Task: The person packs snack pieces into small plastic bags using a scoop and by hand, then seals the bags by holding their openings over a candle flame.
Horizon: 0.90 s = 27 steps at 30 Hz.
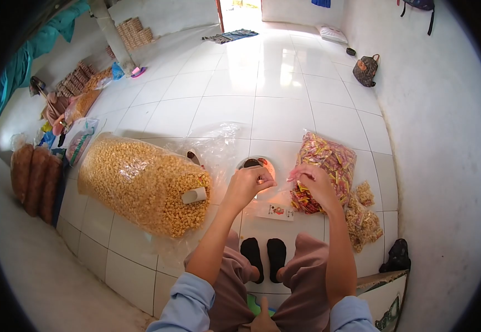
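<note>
My left hand [251,182] is closed over a small round stand [269,166] with a warm glow, its fingers pinched on something I cannot make out, perhaps clear plastic. To its right, my right hand [308,178] has its fingers pinched together at the edge of a bag of small red and yellow packets [329,160]. What it grips is too small to name. Below both hands a printed clear packet [273,211] lies on the tiles. A large open bag of puffed snacks [135,177] lies at the left, with a white scoop [194,195] in its mouth.
Filled small snack bags [362,224] lie at the right, near a black plastic bag [396,256]. Clear plastic [221,144] is spread behind my left hand. Another person [57,110] sits at the far left beside more bags. A backpack [365,71] leans by the right wall.
</note>
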Each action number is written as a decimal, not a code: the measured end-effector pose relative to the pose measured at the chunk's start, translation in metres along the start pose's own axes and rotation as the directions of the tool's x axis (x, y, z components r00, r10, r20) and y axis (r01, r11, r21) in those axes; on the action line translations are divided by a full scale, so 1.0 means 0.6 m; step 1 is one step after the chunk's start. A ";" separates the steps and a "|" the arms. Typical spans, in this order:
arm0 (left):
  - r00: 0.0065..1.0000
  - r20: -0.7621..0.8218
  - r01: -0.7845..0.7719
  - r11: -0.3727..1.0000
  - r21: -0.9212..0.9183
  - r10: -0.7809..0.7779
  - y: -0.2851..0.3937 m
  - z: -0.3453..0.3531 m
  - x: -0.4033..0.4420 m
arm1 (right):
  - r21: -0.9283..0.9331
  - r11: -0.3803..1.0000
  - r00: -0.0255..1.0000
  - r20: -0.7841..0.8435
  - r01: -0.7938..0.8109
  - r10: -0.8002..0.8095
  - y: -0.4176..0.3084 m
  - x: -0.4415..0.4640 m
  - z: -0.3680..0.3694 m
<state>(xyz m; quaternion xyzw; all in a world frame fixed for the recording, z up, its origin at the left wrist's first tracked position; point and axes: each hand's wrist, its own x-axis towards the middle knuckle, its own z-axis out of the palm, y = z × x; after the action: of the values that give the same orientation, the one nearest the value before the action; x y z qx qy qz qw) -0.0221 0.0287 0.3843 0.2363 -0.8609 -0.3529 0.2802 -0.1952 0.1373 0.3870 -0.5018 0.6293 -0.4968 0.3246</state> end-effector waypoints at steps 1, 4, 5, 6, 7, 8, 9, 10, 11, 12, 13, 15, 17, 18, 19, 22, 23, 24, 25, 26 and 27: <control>1.000 0.011 -0.007 1.000 0.006 0.007 0.002 0.000 0.001 | 0.087 0.996 0.998 -0.061 -0.025 0.030 -0.002 -0.001 0.001; 0.998 0.058 0.014 0.998 0.062 -0.017 0.009 -0.001 0.005 | 0.247 0.965 0.996 0.049 -0.086 0.076 0.012 0.000 -0.002; 0.998 0.059 0.012 0.998 0.063 -0.016 0.004 0.003 0.005 | 0.247 0.965 0.996 0.048 -0.085 0.076 0.017 0.001 -0.003; 0.997 0.075 -0.012 1.000 -0.006 0.013 -0.005 0.008 0.006 | 0.181 0.980 0.995 0.062 -0.088 0.078 0.022 0.002 -0.005; 0.995 0.089 -0.035 0.997 -0.075 0.042 -0.008 0.010 0.007 | 0.114 0.990 0.994 0.076 -0.089 0.080 0.020 0.002 -0.005; 0.995 0.090 -0.036 0.997 -0.075 0.042 -0.011 0.011 0.008 | 0.114 0.990 0.994 0.076 -0.089 0.080 0.016 0.002 -0.005; 0.993 0.099 -0.057 0.995 -0.078 0.065 -0.014 0.012 0.008 | 0.223 0.972 0.997 0.058 -0.069 0.058 0.011 0.002 -0.003; 0.990 0.109 -0.078 0.994 -0.082 0.087 -0.014 0.012 0.008 | 0.330 0.943 0.999 0.037 -0.048 0.038 0.005 0.002 0.000; 0.990 0.111 -0.077 0.994 -0.083 0.086 -0.014 0.013 0.008 | 0.331 0.942 0.999 0.037 -0.050 0.040 0.004 0.003 0.003; 0.990 0.110 -0.080 0.990 -0.116 0.093 -0.013 0.015 0.009 | 0.327 0.944 0.998 -0.014 -0.048 0.055 0.004 0.003 0.007; 0.989 0.108 -0.083 0.985 -0.149 0.100 -0.013 0.015 0.009 | 0.323 0.945 0.995 -0.065 -0.045 0.069 0.004 0.004 0.008; 0.991 0.112 -0.058 0.987 -0.150 0.075 -0.012 0.014 0.009 | 0.287 0.957 0.998 -0.044 -0.039 0.054 0.027 0.008 0.003; 0.992 0.114 -0.033 0.988 -0.152 0.051 -0.013 0.011 0.009 | 0.249 0.968 0.999 -0.023 -0.031 0.038 0.029 0.010 0.000; 0.993 0.109 -0.023 0.994 -0.111 0.035 -0.015 0.009 0.009 | 0.222 0.975 1.000 0.007 -0.031 0.030 0.028 0.010 -0.002; 0.994 0.104 -0.011 0.998 -0.070 0.019 -0.015 0.006 0.009 | 0.195 0.980 0.999 0.038 -0.031 0.025 0.026 0.010 -0.003; 0.979 0.205 0.012 0.997 -0.078 0.005 -0.017 -0.007 0.008 | 0.253 0.967 0.999 0.049 -0.020 0.008 0.033 0.011 -0.005; 0.979 0.205 0.013 0.997 -0.078 0.003 -0.027 -0.009 0.005 | 0.253 0.967 0.999 0.050 -0.021 0.009 0.033 0.011 -0.008; 0.975 0.223 0.033 0.991 -0.131 -0.004 -0.044 -0.009 0.001 | 0.232 0.972 0.999 0.036 -0.039 0.032 0.031 0.010 -0.012; 0.971 0.240 0.054 0.982 -0.182 -0.009 -0.044 -0.014 0.000 | 0.212 0.976 0.998 0.020 -0.058 0.055 0.031 0.010 -0.016; 0.970 0.241 0.055 0.982 -0.182 -0.010 -0.044 -0.019 0.001 | 0.213 0.975 0.998 0.020 -0.058 0.055 0.034 0.010 -0.018; 0.946 0.289 0.162 0.986 -0.037 -0.145 -0.045 -0.025 0.006 | 0.265 0.960 0.996 0.009 -0.086 0.087 0.039 0.011 -0.019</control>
<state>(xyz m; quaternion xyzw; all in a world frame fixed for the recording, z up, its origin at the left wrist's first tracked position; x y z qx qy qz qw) -0.0094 0.0023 0.3745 0.2407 -0.8603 -0.4296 0.1318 -0.2144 0.1343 0.3688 -0.4253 0.5790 -0.5625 0.4093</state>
